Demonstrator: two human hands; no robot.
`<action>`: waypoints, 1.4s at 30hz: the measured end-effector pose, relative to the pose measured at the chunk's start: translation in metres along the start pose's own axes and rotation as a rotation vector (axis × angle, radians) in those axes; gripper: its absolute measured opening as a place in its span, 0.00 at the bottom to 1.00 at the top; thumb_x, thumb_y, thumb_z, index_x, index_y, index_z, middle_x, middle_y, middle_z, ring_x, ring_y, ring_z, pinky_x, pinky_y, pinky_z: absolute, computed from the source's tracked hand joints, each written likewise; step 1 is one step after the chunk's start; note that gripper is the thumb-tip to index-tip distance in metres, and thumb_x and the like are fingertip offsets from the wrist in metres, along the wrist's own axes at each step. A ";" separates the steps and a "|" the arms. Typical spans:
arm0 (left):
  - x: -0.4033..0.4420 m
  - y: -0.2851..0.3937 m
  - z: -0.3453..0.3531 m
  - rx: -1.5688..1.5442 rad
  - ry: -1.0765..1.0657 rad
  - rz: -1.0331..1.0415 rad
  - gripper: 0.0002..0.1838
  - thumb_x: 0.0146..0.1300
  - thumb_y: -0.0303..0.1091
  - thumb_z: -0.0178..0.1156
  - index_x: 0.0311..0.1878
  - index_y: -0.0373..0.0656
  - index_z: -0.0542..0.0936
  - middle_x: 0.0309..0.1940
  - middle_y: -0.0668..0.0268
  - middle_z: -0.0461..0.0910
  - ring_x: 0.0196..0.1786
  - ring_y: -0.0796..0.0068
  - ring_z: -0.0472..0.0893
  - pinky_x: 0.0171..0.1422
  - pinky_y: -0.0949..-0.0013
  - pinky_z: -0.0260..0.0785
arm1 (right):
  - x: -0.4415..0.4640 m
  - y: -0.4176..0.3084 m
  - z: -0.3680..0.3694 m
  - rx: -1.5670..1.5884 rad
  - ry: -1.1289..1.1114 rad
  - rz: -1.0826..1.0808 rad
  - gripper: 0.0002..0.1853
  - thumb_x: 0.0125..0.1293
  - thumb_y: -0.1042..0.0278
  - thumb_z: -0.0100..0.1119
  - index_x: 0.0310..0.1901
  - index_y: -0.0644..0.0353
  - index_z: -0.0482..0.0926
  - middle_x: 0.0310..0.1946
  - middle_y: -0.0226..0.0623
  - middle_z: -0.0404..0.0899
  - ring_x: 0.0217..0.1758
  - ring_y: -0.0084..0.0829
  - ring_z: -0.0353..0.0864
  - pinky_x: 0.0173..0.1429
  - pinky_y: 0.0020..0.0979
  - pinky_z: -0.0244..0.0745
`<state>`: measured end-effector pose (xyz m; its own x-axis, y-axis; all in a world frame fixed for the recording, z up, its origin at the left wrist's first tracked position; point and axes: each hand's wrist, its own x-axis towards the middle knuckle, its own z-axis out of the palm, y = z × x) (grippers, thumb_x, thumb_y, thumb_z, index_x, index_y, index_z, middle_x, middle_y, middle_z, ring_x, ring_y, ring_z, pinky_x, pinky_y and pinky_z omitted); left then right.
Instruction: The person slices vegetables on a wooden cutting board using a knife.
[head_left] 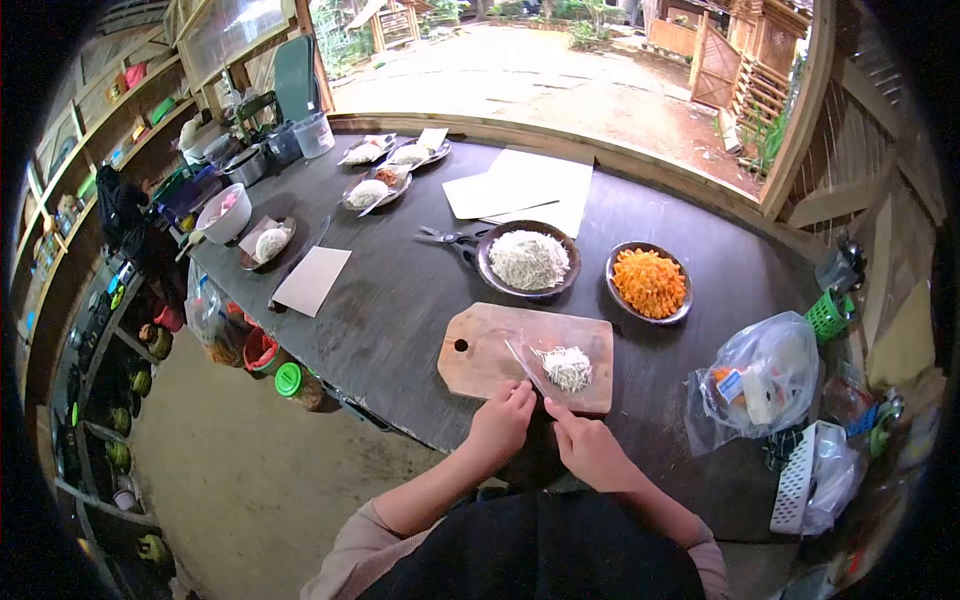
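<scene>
My right hand (590, 450) is closed around the handle of a knife (524, 366), whose thin blade slants up and left over the wooden cutting board (480, 345). Close beside the knife, at the board's near edge, my left hand (503, 418) has its fingers bent together; whatever they hold, if anything, is hidden. Right of the blade lies a small heap of thin white shreds (568, 369). Beyond the board stands a brown bowl piled with white shreds (528, 260). To its right is a bowl of small orange pieces (649, 282), which look like chopped carrot.
Black-handled scissors (447, 237) lie left of the white bowlful, with paper sheets (540, 180) behind. Several plates of food (375, 190) stand toward the window. A clear plastic bag (765, 375) and a white basket (795, 480) are at the right.
</scene>
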<state>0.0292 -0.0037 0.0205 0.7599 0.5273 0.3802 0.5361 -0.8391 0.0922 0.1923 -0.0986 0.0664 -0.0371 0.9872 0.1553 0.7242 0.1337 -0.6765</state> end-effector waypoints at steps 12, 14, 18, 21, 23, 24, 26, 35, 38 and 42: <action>-0.001 0.004 -0.002 0.013 0.018 -0.014 0.17 0.52 0.29 0.58 0.46 0.34 0.78 0.53 0.56 0.75 0.57 0.58 0.73 0.62 0.66 0.68 | 0.001 0.003 0.000 0.027 0.074 -0.094 0.17 0.70 0.71 0.53 0.58 0.63 0.74 0.25 0.55 0.79 0.28 0.51 0.82 0.34 0.48 0.77; 0.000 0.005 -0.005 0.013 0.022 -0.018 0.17 0.53 0.30 0.59 0.47 0.35 0.78 0.53 0.56 0.75 0.57 0.58 0.73 0.62 0.65 0.68 | 0.002 0.001 -0.001 0.004 0.061 -0.077 0.17 0.69 0.72 0.53 0.58 0.63 0.74 0.25 0.56 0.79 0.28 0.51 0.82 0.33 0.47 0.77; 0.000 0.007 -0.009 0.019 0.041 -0.015 0.17 0.55 0.32 0.60 0.47 0.35 0.77 0.53 0.57 0.75 0.57 0.58 0.72 0.62 0.65 0.68 | 0.008 0.006 0.007 -0.029 0.114 -0.118 0.17 0.69 0.72 0.52 0.58 0.63 0.74 0.25 0.56 0.79 0.28 0.52 0.82 0.33 0.47 0.77; -0.002 0.006 0.000 -0.001 0.070 -0.036 0.17 0.56 0.32 0.59 0.48 0.35 0.77 0.53 0.56 0.75 0.57 0.58 0.72 0.62 0.65 0.68 | 0.007 0.002 0.002 0.010 0.111 -0.131 0.17 0.69 0.72 0.53 0.59 0.64 0.74 0.26 0.57 0.79 0.29 0.52 0.82 0.34 0.47 0.77; -0.003 0.005 0.002 -0.018 0.033 -0.049 0.18 0.56 0.33 0.60 0.49 0.34 0.77 0.54 0.56 0.75 0.58 0.57 0.72 0.64 0.63 0.66 | 0.000 -0.007 -0.008 0.085 0.009 0.034 0.17 0.67 0.75 0.56 0.57 0.61 0.77 0.34 0.59 0.80 0.37 0.54 0.82 0.40 0.44 0.76; -0.003 0.005 0.002 -0.039 -0.013 -0.059 0.19 0.57 0.33 0.60 0.51 0.33 0.77 0.55 0.55 0.76 0.60 0.57 0.72 0.67 0.62 0.65 | 0.002 -0.007 -0.008 0.082 0.006 0.028 0.17 0.67 0.75 0.56 0.57 0.61 0.77 0.34 0.59 0.80 0.37 0.54 0.82 0.40 0.44 0.76; -0.003 0.004 0.001 -0.028 -0.003 -0.045 0.19 0.57 0.34 0.60 0.50 0.33 0.77 0.55 0.55 0.76 0.60 0.57 0.72 0.67 0.62 0.65 | 0.002 -0.007 -0.007 0.093 0.050 0.000 0.17 0.67 0.75 0.56 0.57 0.61 0.77 0.35 0.59 0.80 0.38 0.55 0.82 0.41 0.43 0.77; -0.003 0.006 -0.001 -0.020 0.014 -0.057 0.19 0.59 0.34 0.59 0.51 0.33 0.77 0.56 0.55 0.76 0.60 0.57 0.72 0.67 0.63 0.65 | 0.003 0.001 -0.002 0.102 0.107 -0.107 0.16 0.68 0.72 0.55 0.57 0.63 0.76 0.30 0.59 0.79 0.33 0.54 0.82 0.36 0.48 0.76; -0.004 0.007 -0.005 -0.007 -0.003 -0.047 0.19 0.59 0.35 0.60 0.51 0.34 0.77 0.56 0.55 0.75 0.60 0.57 0.72 0.67 0.63 0.65 | 0.009 0.000 0.004 0.028 0.101 -0.065 0.16 0.68 0.72 0.55 0.57 0.62 0.76 0.30 0.59 0.79 0.33 0.55 0.82 0.36 0.49 0.76; -0.006 0.004 0.005 0.002 0.020 -0.046 0.19 0.59 0.35 0.60 0.51 0.34 0.77 0.57 0.55 0.75 0.60 0.57 0.72 0.67 0.63 0.65 | 0.005 -0.006 -0.005 0.104 0.058 0.004 0.16 0.67 0.76 0.56 0.55 0.61 0.78 0.36 0.58 0.81 0.39 0.54 0.83 0.42 0.43 0.77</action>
<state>0.0290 -0.0095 0.0140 0.7267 0.5627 0.3941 0.5711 -0.8136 0.1087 0.1912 -0.0945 0.0747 0.0073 0.9814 0.1916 0.6489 0.1411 -0.7477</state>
